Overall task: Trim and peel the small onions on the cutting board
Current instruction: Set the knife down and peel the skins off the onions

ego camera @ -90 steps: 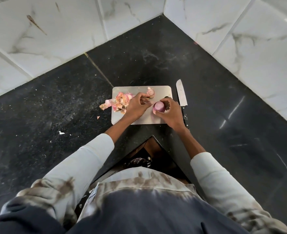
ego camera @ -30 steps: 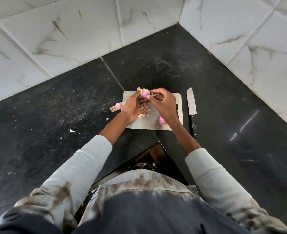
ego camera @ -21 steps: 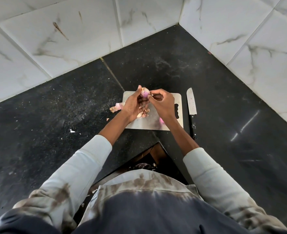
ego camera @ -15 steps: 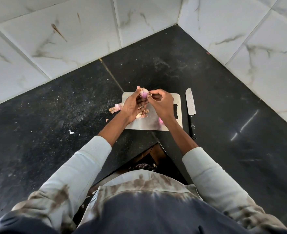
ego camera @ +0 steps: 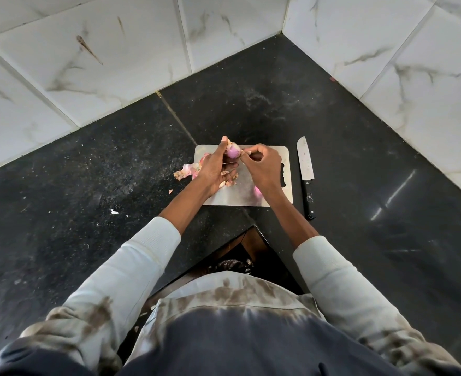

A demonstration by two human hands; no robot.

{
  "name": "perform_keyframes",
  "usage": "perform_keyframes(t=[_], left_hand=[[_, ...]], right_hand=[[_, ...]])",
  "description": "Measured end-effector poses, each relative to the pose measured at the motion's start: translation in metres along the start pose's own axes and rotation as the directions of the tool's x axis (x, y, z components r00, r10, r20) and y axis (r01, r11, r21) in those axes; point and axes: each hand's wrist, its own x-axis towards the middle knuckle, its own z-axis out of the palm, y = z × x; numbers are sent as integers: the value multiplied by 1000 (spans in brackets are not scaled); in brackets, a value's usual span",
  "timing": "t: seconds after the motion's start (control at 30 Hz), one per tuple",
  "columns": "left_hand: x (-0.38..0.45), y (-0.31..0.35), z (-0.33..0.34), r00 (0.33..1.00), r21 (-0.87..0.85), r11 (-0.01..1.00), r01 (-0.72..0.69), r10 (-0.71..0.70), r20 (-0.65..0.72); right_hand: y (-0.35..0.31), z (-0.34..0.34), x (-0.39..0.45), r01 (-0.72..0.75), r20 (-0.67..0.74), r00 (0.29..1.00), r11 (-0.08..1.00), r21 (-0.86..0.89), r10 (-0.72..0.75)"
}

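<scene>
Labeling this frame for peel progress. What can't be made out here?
Head view only:
- Small onion: its near side is hidden by the left hand and right hand, so the skin left on it is unknown.
- What the right fingers pinch: too small to tell.
- Pink piece on the cutting board: mostly hidden by the right wrist.
- Peel pile: partly hidden by the left hand.
- Knife: blade edge too small to judge.
</scene>
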Motion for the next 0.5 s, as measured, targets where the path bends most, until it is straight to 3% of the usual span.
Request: perform_keyframes(t=[0.23,0.5], left_hand=[[8,-5,0,973,189,967,-168,194,-128],[2,-8,-17,976,175,960,-217,213,45]], right_hand=[[-1,2,-8,-67,0,998,997,34,67],[-3,1,-3,-100,-26,994,994,46,102]])
